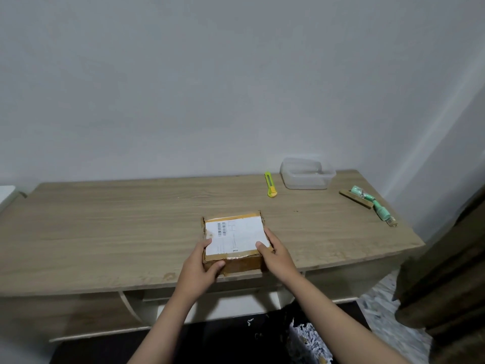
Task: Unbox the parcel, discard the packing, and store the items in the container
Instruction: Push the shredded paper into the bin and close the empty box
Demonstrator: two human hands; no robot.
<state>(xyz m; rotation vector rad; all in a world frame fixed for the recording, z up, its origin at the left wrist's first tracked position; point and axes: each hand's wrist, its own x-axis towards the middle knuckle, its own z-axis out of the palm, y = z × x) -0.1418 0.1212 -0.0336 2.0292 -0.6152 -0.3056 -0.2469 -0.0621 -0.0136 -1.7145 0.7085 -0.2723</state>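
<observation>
A small brown cardboard parcel [234, 243], sealed with glossy tape and covered on top by a white shipping label with barcodes, is seen lying flat at the near edge of a light wood-grain table [105, 232]. It is gripped between the two hands. The left hand [200, 266] is curled around the parcel's near left corner, with the thumb laid on the top face and the fingers pressed against the front side. The right hand [275, 252] is closed on the right edge, with the thumb on the label and the fingers hidden behind the side. Well apart, towards the far right of the table, a clear lidless plastic container [307, 174] is placed, with a yellow-green utility knife [270, 184] just beside it on the left. Farther right, pale green items [372, 200] are seen lying across a thin brown strip [355, 199].
</observation>
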